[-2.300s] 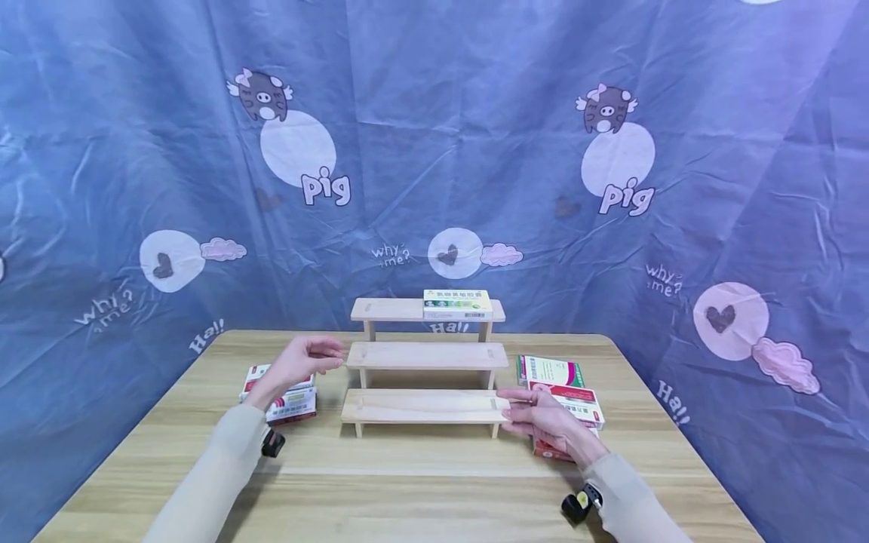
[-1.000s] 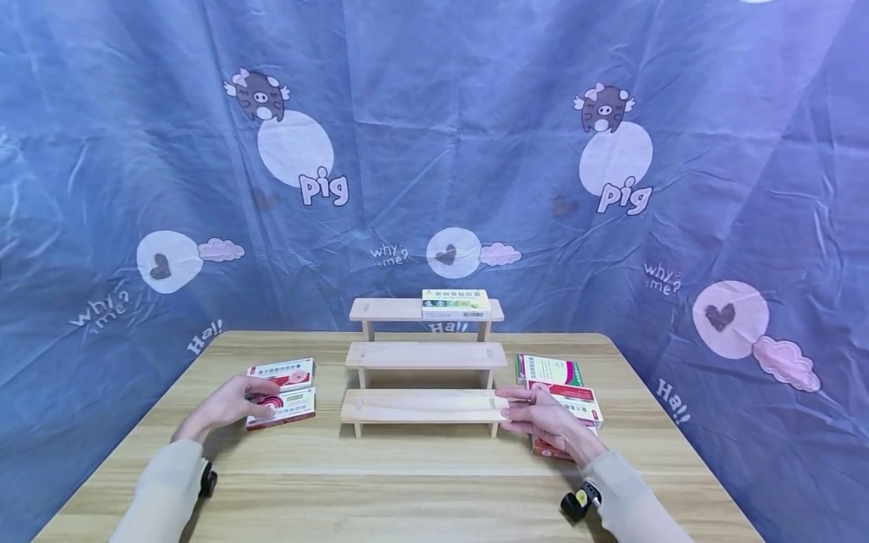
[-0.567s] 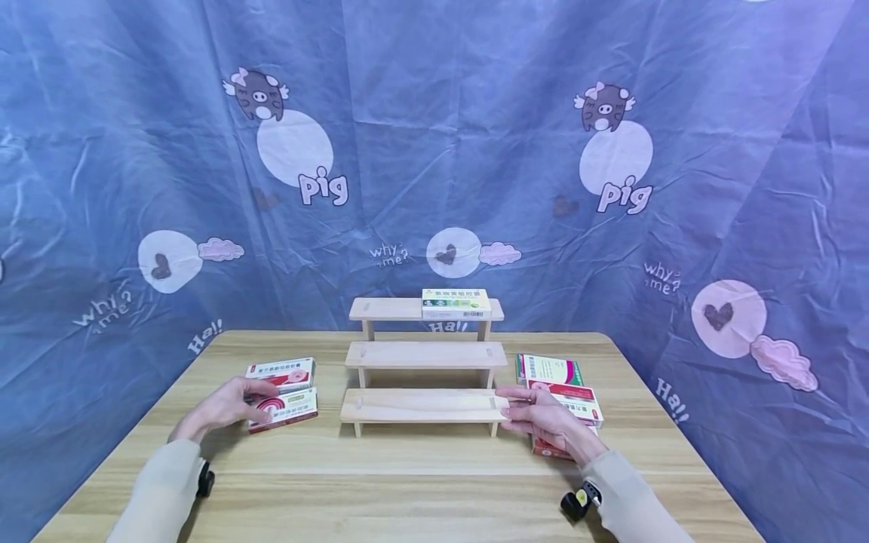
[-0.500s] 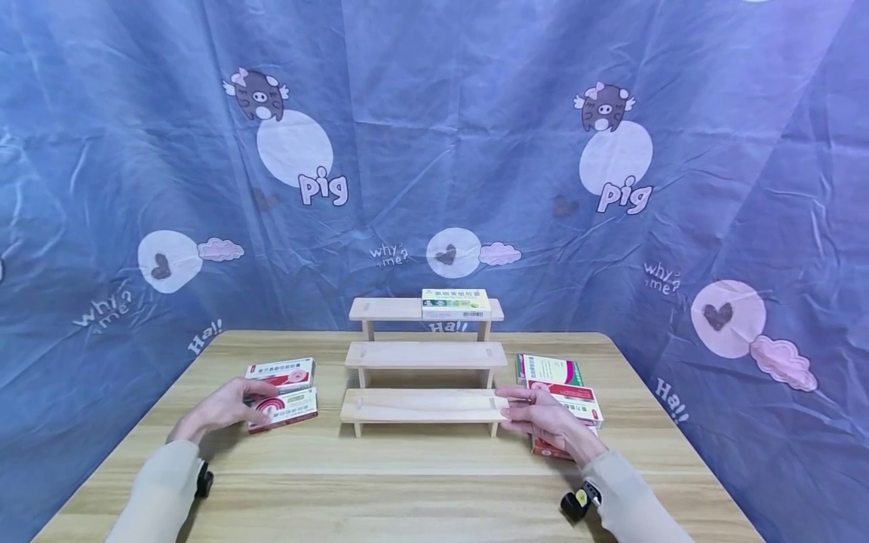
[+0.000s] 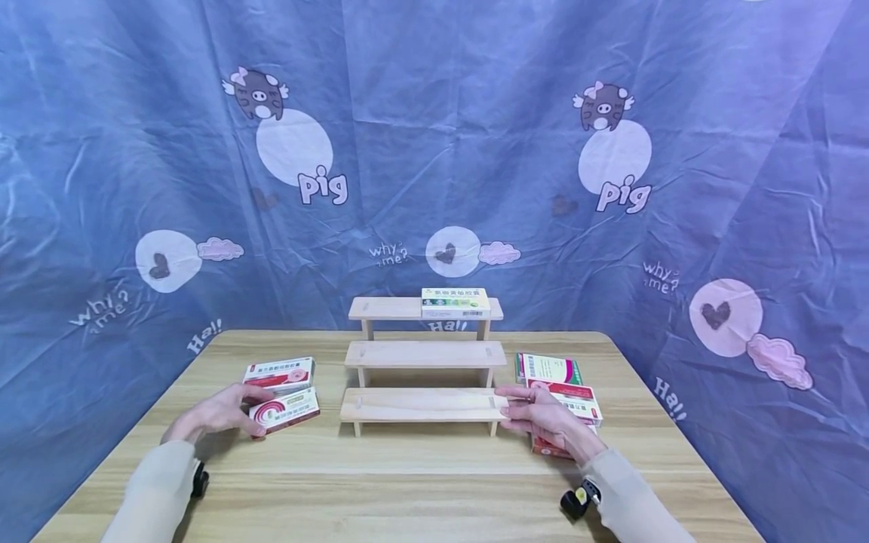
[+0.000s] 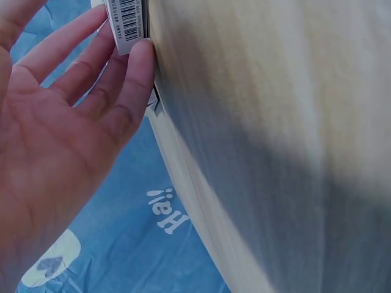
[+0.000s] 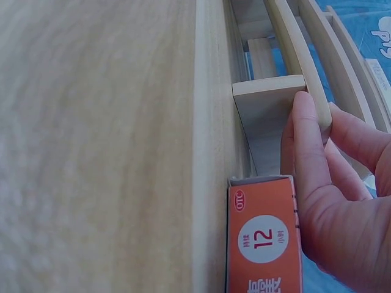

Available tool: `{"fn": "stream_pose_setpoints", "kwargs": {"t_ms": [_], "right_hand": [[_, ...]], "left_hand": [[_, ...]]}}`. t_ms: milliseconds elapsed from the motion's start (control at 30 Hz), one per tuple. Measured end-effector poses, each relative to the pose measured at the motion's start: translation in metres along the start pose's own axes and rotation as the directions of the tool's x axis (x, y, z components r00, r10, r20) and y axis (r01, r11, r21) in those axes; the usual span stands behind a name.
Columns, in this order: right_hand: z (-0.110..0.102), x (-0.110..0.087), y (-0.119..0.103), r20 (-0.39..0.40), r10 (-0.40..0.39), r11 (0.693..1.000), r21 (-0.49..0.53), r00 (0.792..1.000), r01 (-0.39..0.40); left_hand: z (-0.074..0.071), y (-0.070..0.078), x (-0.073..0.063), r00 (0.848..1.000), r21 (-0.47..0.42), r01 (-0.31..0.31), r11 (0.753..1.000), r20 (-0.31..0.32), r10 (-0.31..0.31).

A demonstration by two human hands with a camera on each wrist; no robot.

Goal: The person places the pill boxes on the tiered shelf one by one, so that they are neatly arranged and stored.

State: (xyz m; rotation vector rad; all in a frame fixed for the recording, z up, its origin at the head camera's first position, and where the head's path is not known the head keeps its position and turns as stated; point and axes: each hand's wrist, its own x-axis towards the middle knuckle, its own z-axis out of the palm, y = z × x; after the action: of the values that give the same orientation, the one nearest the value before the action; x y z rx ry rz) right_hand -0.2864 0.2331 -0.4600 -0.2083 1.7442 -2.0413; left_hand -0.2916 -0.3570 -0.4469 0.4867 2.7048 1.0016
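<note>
In the head view my left hand (image 5: 217, 413) pinches the left end of a white and red medicine box (image 5: 288, 408), thumb at the near side and fingers behind. The left wrist view shows the barcode end of this medicine box (image 6: 129, 24) between the fingers. Just behind it lies another red and white box (image 5: 280, 372). A three-step wooden display stand (image 5: 421, 405) occupies the middle of the table. My right hand (image 5: 543, 420) grips the right end of its lowest board, thumb and fingers on opposite faces in the right wrist view.
A white, yellow and green box (image 5: 455, 303) lies on the top step. Right of the stand are a green and white box (image 5: 548, 369), a red and white box (image 5: 566, 400) and an orange box (image 7: 264, 238). A blue printed cloth (image 5: 448, 151) hangs behind the table (image 5: 380, 498).
My left hand has gone from beside the middle step down to the near left box, and has shifted that box slightly towards me, turning it. The right hand has stayed on the lowest board.
</note>
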Motion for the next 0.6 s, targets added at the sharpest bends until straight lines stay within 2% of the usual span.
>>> {"fn": "stream_pose_setpoints", "kwargs": {"t_ms": [167,333,600], "right_hand": [[-0.0003,0.0004,-0.0002,0.002,-0.003,1.000,-0.006,1.000,0.003],[-0.0015,0.0004,0.0011,0.011,-0.007,1.000,-0.009,1.000,0.007],[-0.0033,0.0003,0.0026,0.030,-0.018,1.000,-0.014,0.999,0.019]], "left_hand": [[0.0026,0.0014,0.0003,1.000,0.012,0.020,1.000,0.004,-0.020],[0.0048,-0.0007,0.0031,1.000,0.002,-0.022,1.000,0.007,0.022],[0.0009,0.0005,0.0031,0.999,-0.103,-0.034,0.994,-0.013,0.033]]}}
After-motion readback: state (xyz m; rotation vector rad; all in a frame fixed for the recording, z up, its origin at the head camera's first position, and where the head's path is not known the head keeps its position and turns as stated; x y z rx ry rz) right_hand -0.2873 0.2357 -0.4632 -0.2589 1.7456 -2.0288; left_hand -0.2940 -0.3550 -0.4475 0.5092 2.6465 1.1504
